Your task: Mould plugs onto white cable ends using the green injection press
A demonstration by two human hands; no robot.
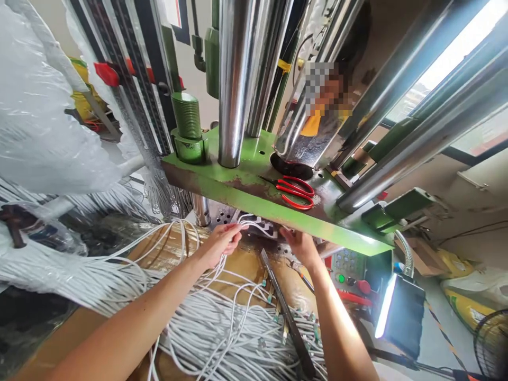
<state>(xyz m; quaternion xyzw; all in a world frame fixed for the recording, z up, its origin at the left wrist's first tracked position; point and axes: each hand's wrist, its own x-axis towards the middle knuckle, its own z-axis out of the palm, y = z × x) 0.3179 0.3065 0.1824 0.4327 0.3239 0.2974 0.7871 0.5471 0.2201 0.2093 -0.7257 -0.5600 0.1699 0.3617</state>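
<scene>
My left hand [223, 244] is closed around a few thin white cables [256, 226], just below the front edge of the green machine plate [254, 198]. Their far ends reach into the metal mould [266, 227] under the plate. At the mould's right side is my right hand [300, 247], its fingers partly hidden by the plate edge, so I cannot make out whether they grip anything. Red-handled scissors [296, 191] lie on top of the plate. Below my hands, a dark flat metal bar [286, 312] rests across many white cables [222, 338].
Polished steel columns [234, 79] rise from the plate. Pliers [301, 275] lie by my right forearm. Further right are a control panel [349, 267] with buttons and a lit lamp [400, 312]. A thick cable bundle [71, 270] spreads at left over brown cardboard [153, 246].
</scene>
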